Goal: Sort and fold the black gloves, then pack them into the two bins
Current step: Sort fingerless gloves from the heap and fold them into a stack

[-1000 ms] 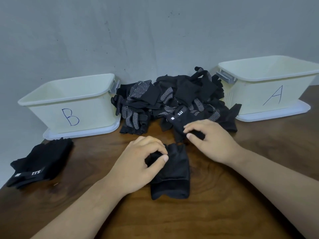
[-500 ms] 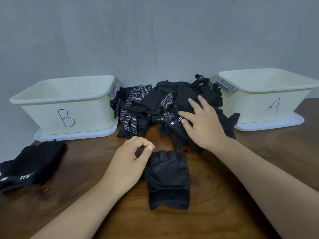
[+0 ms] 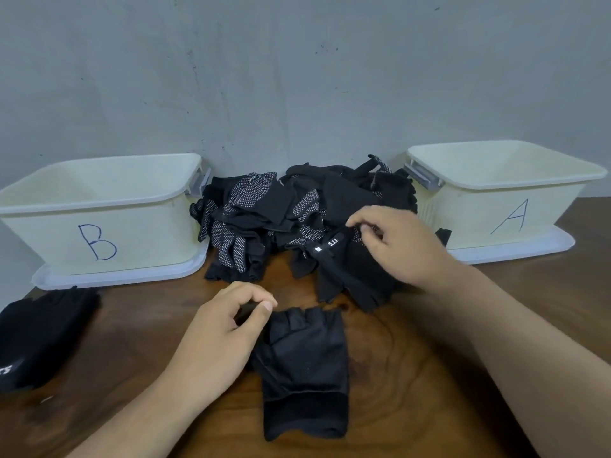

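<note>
A pile of black gloves, some with white dots, lies against the wall between two cream bins. Bin B stands at the left, bin A at the right. A flat fingerless black glove lies on the table in front of me. My left hand rests on its left edge, thumb and forefinger pinched at the finger end. My right hand pinches the cuff of a black glove with a white 5.11 label at the front of the pile.
A small stack of black gloves lies on the wooden table at the far left, in front of bin B. Each bin stands on a white lid. A grey wall closes the back.
My right hand moved from the near glove up to the pile and took hold of the labelled glove's cuff. My left hand stayed on the flat glove.
</note>
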